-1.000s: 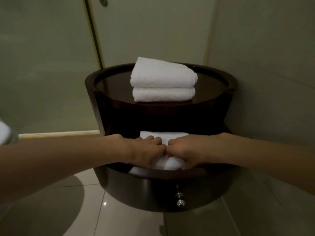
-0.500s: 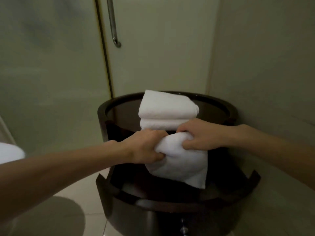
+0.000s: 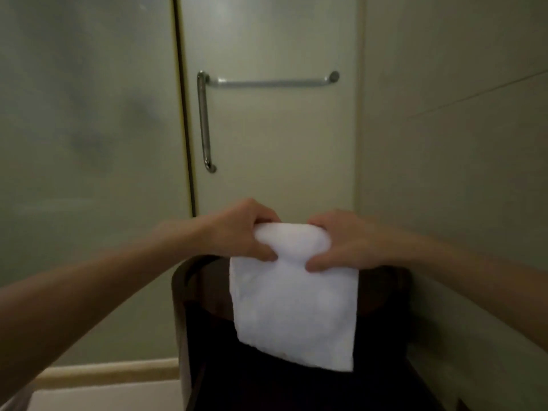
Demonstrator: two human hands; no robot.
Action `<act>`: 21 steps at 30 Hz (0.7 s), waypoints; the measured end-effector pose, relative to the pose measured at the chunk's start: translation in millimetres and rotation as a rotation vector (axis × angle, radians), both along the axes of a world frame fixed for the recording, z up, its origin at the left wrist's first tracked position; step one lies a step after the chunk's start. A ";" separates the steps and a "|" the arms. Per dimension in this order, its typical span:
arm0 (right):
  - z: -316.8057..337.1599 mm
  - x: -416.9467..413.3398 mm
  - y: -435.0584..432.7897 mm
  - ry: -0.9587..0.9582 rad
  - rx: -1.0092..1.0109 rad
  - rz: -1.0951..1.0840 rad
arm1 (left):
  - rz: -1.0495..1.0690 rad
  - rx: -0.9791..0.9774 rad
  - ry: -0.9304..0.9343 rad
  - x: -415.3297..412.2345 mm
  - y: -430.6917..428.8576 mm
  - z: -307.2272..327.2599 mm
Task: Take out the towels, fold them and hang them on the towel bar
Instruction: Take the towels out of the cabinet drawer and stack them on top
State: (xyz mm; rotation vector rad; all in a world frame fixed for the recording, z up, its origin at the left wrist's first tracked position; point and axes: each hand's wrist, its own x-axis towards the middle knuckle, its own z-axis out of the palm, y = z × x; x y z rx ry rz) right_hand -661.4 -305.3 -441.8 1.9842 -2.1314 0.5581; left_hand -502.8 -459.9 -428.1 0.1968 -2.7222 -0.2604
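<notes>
Pinching the soft, light white terry towel by its bunched top, our left hand and right hand should shift to its corners.

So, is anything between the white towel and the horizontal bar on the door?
Nothing visible. The left hand and the right hand hold the white towel below the towel bar; only bare door shows between.

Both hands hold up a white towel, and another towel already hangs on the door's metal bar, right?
No: the head view shows the metal bar bare. The left hand and right hand do hold up the white towel.
</notes>
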 end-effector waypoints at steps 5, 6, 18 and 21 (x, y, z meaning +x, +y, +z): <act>63.4 -22.9 -23.0 -0.070 -0.075 -0.003 | 0.098 -0.166 0.015 -19.3 -12.2 64.3; 73.0 -27.8 -28.6 -0.078 -0.090 -0.006 | 0.111 -0.184 0.039 -24.2 -15.4 73.9; 39.2 -53.7 -108.1 0.364 -0.493 -0.336 | 0.355 -0.362 0.332 -80.1 -62.8 35.8; -20.1 -49.8 -99.3 0.391 -0.313 -0.298 | 0.323 -0.268 0.181 -71.8 -63.0 -33.6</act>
